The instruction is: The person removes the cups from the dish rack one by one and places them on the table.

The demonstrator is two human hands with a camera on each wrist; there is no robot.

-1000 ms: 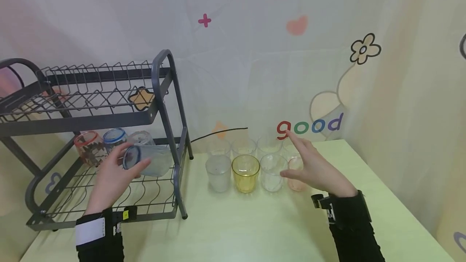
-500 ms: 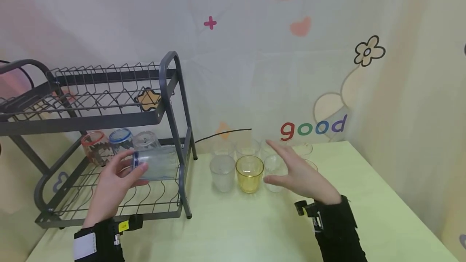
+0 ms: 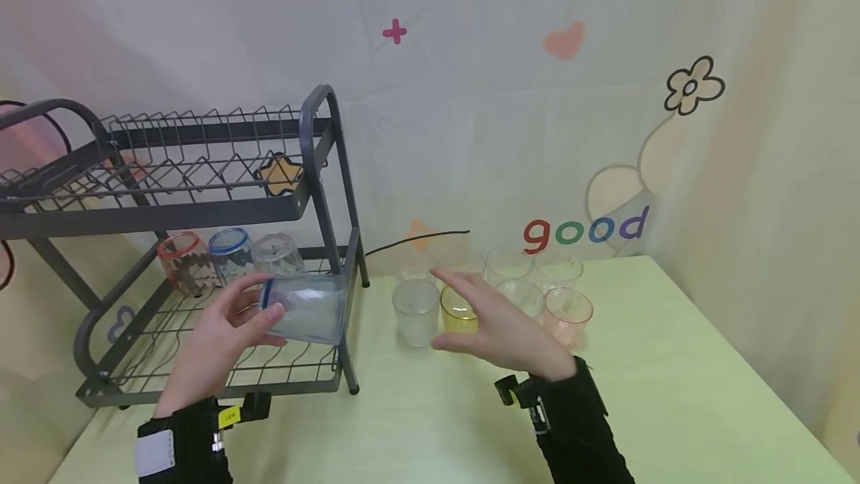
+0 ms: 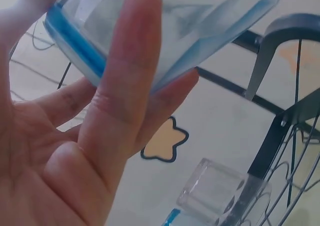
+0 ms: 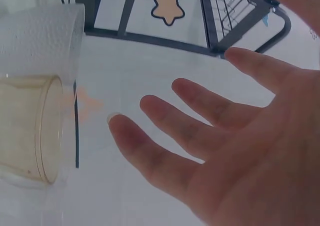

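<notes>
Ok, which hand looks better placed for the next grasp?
Probably the right: the right hand is empty, its fingers spread, and it hovers near the yellow glass on the table. The left hand is occupied, gripping the bluish glass.

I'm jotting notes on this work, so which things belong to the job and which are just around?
Likely the job:
blue-tinted glass, held in the left hand
right hand, near standing glasses on the table
rack, with three glasses on its lower level

Probably just around:
patterned cloth behind
flower picture and word "good" on it
</notes>
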